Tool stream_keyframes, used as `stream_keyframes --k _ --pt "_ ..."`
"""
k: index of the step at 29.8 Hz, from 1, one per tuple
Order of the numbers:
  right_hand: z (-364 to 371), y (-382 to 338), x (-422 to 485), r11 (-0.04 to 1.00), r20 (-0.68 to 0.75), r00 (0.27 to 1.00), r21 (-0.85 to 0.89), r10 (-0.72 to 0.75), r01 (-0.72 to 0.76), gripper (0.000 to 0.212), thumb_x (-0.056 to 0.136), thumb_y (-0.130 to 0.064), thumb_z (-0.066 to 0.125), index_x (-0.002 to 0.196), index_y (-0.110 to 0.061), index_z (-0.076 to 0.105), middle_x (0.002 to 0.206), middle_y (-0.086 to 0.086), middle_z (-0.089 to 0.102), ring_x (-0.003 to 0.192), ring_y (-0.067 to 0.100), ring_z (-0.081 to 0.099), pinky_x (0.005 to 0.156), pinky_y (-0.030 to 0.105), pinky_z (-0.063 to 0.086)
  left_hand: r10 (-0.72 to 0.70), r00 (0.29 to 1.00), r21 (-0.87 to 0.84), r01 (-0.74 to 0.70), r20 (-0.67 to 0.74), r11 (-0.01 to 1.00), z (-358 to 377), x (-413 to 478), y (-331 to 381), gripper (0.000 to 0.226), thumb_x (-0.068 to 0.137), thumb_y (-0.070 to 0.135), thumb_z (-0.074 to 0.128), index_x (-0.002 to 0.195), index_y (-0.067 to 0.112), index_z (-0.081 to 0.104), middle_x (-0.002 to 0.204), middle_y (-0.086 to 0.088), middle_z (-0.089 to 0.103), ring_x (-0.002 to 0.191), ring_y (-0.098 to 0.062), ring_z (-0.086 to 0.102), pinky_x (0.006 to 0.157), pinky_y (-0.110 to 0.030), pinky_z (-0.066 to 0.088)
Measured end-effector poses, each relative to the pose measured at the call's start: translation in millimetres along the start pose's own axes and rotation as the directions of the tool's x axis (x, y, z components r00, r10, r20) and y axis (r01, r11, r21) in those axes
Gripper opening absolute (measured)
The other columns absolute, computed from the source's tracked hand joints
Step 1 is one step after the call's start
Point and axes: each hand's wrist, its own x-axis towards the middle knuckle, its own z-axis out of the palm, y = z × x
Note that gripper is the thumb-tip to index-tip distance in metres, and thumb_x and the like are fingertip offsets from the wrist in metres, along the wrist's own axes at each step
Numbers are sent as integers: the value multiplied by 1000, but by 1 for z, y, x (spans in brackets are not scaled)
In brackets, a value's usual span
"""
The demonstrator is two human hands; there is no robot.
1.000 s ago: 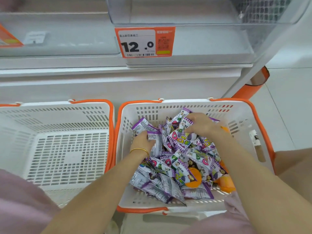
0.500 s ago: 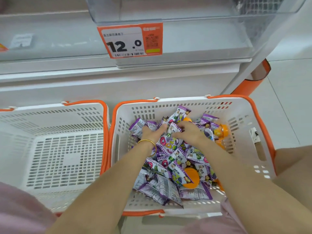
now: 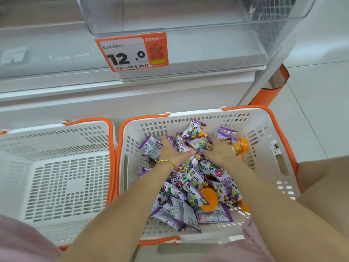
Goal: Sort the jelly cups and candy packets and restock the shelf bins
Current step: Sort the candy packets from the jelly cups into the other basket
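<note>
Two bare forearms reach down from the near edge into a white basket with an orange rim. Nearest the viewer, purple candy packets lie heaped over its floor. An orange jelly cup shows among them, half covered, so the two kinds are not yet sorted. Farther in, the left grip, a gold bangle on its wrist, lies released, fingers spread flat on the packets, apparently to rake them together. Just beside it the right grip rests on the heap; blur hides whether it pinches the packet at its thumb, so I cannot tell. Another jelly cup sits beyond it near the far wall. A second white basket stands alongside on the left, likely to take one kind. Beyond, a clear shelf bin with an orange price label reading 12.0 awaits restocking.
</note>
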Motion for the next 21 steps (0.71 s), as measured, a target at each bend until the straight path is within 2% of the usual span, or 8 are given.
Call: stream_keyframes --k 2,3,5,6,9,11,14,21 --pt "10 -5 -6 990 123 992 139 -26 9 62 96 -35 46 149 -20 18 141 15 44 103 30 57 90 39 45 -9 1000 41 10 -17 999 2 -1 0 115 72 29 81 150 16 -2 155 -13 18 141 -29 25 110 -39 28" --pt "12 -7 -7 982 157 987 190 -24 -7 60 98 -37 41 150 -22 15 146 15 38 109 31 56 93 39 44 -11 1000 38 12 -26 999 1 -1 -1 111 74 27 80 150 15 -1 155 -13 18 141 -29 25 110 -38 28" --pt "12 -9 -8 960 201 980 275 -8 -49 58 101 -43 32 152 -26 10 157 11 19 134 35 37 108 42 33 -17 1000 17 18 -18 1000 -1 0 -1 104 79 26 76 150 15 1 156 -11 17 141 -28 24 109 -38 29" --pt "10 -10 -8 940 222 975 333 -7 -69 57 101 -44 29 152 -28 9 159 10 15 140 33 28 112 44 28 -19 1000 -1 19 -8 1000 -2 0 -2 101 80 25 74 150 16 1 157 -10 16 141 -28 24 109 -38 29" --pt "7 -13 -12 839 267 964 524 0 -146 51 103 -42 27 151 -30 15 159 5 14 144 31 20 114 46 21 -9 999 -59 11 43 998 -3 -3 -1 95 84 27 70 151 20 3 158 -8 13 143 -27 20 110 -42 28" --pt "6 -17 -15 766 284 959 615 8 -189 48 103 -39 29 149 -32 20 159 4 16 144 31 19 113 49 23 1 997 -80 5 76 997 -4 -5 2 83 89 27 64 150 22 9 157 -7 17 142 -27 21 108 -42 29" --pt "5 -25 -21 671 311 950 701 19 -243 44 104 -35 30 147 -34 26 158 2 16 144 32 18 107 54 28 8 992 -105 5 125 994 -7 -6 4 69 93 27 57 149 25 16 156 -7 20 141 -27 23 106 -41 30" --pt "-6 -49 -34 551 293 955 805 -45 -221 43 104 -28 32 147 -32 31 159 1 13 145 32 11 112 57 15 66 987 -179 -39 146 983 -24 -15 13 60 94 23 57 146 25 27 153 -2 27 137 -22 30 99 -29 30"
